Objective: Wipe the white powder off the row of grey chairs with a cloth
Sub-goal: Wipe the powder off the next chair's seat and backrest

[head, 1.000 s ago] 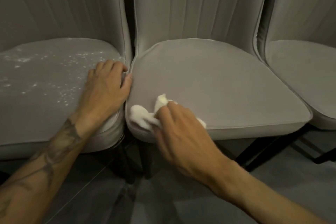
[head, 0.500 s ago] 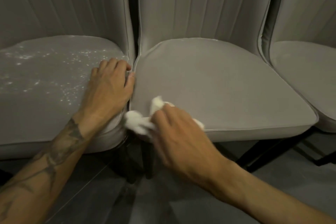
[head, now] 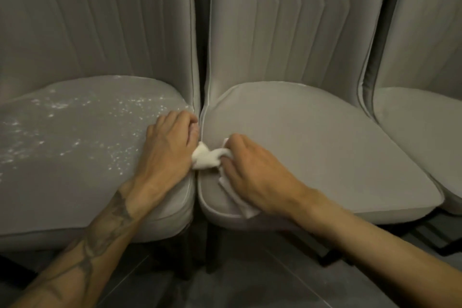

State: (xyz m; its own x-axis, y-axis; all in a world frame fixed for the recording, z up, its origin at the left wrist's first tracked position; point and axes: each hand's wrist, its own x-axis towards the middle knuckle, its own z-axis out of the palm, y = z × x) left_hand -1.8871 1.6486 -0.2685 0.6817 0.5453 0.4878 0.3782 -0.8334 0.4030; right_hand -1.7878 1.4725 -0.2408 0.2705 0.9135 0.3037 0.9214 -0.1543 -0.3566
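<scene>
Leftmost, white powder [head: 75,130] is speckling the left chair [head: 62,182] where the flat left hand [head: 167,150] is pressing, while the right hand [head: 252,170] is gripping the cloth [head: 206,160] at the middle chair's [head: 325,152] edge, probably needing to sweep leftward next.

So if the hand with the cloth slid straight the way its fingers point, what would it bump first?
The right hand points left, cloth bunched ahead of it. It would probably bump the left hand first, which rests on the edge of the powdery seat beside the gap.
</scene>
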